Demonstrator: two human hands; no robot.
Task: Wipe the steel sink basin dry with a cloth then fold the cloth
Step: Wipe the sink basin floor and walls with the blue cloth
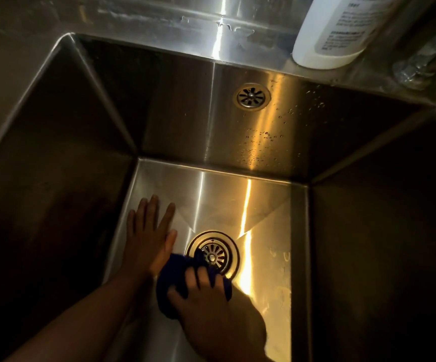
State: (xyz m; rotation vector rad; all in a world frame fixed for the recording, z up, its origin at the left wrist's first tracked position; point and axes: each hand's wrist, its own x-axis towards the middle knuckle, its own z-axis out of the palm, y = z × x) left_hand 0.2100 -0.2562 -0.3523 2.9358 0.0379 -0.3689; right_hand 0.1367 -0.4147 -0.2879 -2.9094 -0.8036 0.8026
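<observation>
A deep steel sink basin (264,205) fills the view, lit by a warm streak down its middle. My right hand (206,301) presses a bunched dark blue cloth (171,280) onto the basin floor, and the cloth's edge overlaps the round floor drain (213,254). My left hand (149,231) lies flat on the basin floor just left of the drain, fingers spread, holding nothing. Water droplets (261,142) cling to the back wall below the overflow grate (251,95).
A white plastic bottle (334,32) with a printed label stands on the wet back ledge at the upper right. The basin's side walls (55,152) rise steeply on both sides and lie in deep shadow.
</observation>
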